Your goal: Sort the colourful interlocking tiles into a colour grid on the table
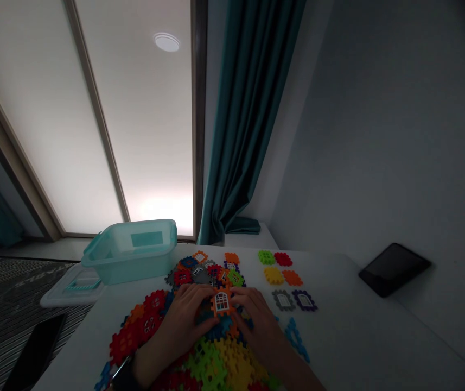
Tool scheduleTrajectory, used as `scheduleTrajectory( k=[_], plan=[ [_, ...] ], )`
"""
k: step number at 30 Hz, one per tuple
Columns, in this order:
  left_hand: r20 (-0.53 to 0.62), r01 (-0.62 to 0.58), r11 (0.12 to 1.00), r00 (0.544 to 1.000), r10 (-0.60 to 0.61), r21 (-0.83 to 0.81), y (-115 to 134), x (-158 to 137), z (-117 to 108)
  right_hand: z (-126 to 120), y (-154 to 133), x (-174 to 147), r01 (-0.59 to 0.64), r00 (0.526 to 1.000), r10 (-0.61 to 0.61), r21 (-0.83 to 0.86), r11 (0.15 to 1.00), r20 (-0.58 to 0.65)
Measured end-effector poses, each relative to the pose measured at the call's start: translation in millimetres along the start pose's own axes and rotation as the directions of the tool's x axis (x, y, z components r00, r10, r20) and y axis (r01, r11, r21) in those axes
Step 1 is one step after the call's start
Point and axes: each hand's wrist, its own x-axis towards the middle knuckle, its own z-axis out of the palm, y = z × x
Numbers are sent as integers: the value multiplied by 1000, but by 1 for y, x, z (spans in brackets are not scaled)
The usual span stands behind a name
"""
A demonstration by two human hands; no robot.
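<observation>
An orange interlocking block with a white window (221, 302) is held upright between my two hands above the pile. My left hand (185, 315), with a dark watch at its wrist, grips the block's left edge with fingers and thumb. From the other side my right hand (256, 320) pinches its right edge. Under and around both hands lies a heap of notched plastic blocks: red blocks (134, 331) to the left, green blocks (208, 364) and yellow blocks (238, 364) in front. Beyond my hands is a smaller mixed cluster with a red window block (182, 277).
Paired blocks lie at the right, among them a yellow block (273, 276) and a purple window frame (304, 300). Blue pieces (296, 339) sit nearer. A teal tub (134, 271) stands back left beside its lid (69, 288). A black tablet (395, 269) is far right.
</observation>
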Motion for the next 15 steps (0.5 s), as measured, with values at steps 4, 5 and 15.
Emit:
scheduleTrajectory(
  k=[4, 5, 15],
  plan=[
    [9, -14, 1000, 1000, 14, 0, 1, 1, 2, -8, 3, 1, -43, 998, 40, 56, 998, 51],
    [7, -23, 1000, 1000, 23, -1, 1, 1, 3, -10, 3, 2, -51, 997, 47, 71, 996, 59],
    [58, -51, 998, 997, 49, 34, 13, 9, 6, -12, 3, -8, -119, 987, 112, 57, 991, 114]
  ],
)
